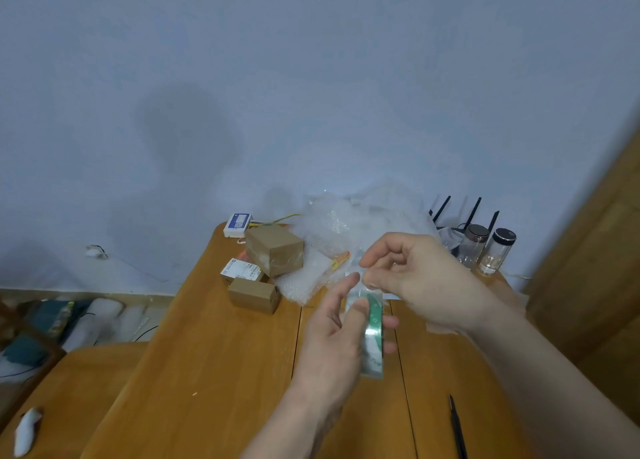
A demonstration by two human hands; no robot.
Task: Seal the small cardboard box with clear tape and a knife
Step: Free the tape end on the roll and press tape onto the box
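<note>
Tape roll (374,334) is the thing we work on now: we hold it edge-on in the left hand (332,340), fingers wrapped around its green core, above the middle of the wooden table (214,354). At about 1 o'clock from it, the right hand (415,278) pinches with thumb and forefinger at the top of the roll, we judge on the free end of the clear tape, though the film itself is too transparent to see well.

To do this step well, we should keep the left grip firm and pull the end straight and slowly, so the strip does not split or stick to itself.

Near us at 5 o'clock lies a thin dark tool (456,427), probably the knife; we cannot tell for sure.

Farther, at 11 o'clock, the small cardboard box (254,295) stands well apart from both hands, not yet taped as far as we see. Behind it there is a bigger box (275,250), bubble wrap (325,236) and 2 glass jars (488,250) at 1 o'clock.
</note>
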